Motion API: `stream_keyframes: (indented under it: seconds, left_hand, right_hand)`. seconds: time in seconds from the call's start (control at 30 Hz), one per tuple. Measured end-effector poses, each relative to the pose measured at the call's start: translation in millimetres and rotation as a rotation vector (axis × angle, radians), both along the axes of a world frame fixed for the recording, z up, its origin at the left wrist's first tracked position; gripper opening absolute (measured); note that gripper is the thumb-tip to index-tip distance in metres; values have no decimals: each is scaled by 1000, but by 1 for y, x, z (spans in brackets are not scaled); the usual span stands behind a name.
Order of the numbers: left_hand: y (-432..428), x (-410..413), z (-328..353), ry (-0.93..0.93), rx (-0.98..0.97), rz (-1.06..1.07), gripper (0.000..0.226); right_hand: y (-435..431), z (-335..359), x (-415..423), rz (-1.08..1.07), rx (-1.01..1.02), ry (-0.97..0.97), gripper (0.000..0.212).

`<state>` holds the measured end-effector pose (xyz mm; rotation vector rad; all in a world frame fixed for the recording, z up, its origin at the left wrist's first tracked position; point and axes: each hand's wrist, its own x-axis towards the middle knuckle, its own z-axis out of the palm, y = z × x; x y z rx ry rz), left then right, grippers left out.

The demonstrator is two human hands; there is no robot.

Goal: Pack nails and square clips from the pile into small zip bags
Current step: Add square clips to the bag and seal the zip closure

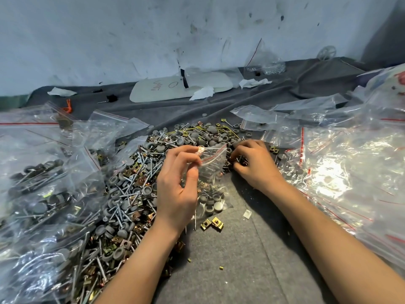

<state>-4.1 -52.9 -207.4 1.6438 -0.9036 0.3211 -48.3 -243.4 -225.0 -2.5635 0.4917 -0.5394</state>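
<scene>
A big pile (131, 194) of screws, grey round caps and brass square clips covers the grey cloth at centre left. My left hand (177, 183) pinches the mouth of a small clear zip bag (210, 170) with a red seal line; the bag hangs down and holds some clips and grey caps near its bottom. My right hand (252, 163) sits at the pile's right edge, fingers curled around a few small square clips. Two loose square clips (212, 223) lie on the cloth below the bag.
Filled zip bags (39, 183) crowd the left side. A heap of empty zip bags (350, 172) fills the right. Bare grey cloth (241, 260) lies between my forearms. At the back, a white foam sheet (179, 87) and crumpled tissues lie against the wall.
</scene>
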Motion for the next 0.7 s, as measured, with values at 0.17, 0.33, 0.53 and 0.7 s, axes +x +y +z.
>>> stream_keyframes:
  seconds: [0.17,0.33,0.53,0.7]
  left_hand:
    - [0,0,0,13,-9,-5,12]
    - [-1,0,0,-8,4,-5,13]
    - [1,0,0,-76,43,7,12]
    - [0,-1,0,-82,50,-23,12]
  right_hand:
    - [-3,4,-2,-73,71,-92,18]
    - [7,25,-11,17,171,-427,16]
    - [28,37,-16,240,104,-604,18]
    - [33,35,-15,289,26,-605,25]
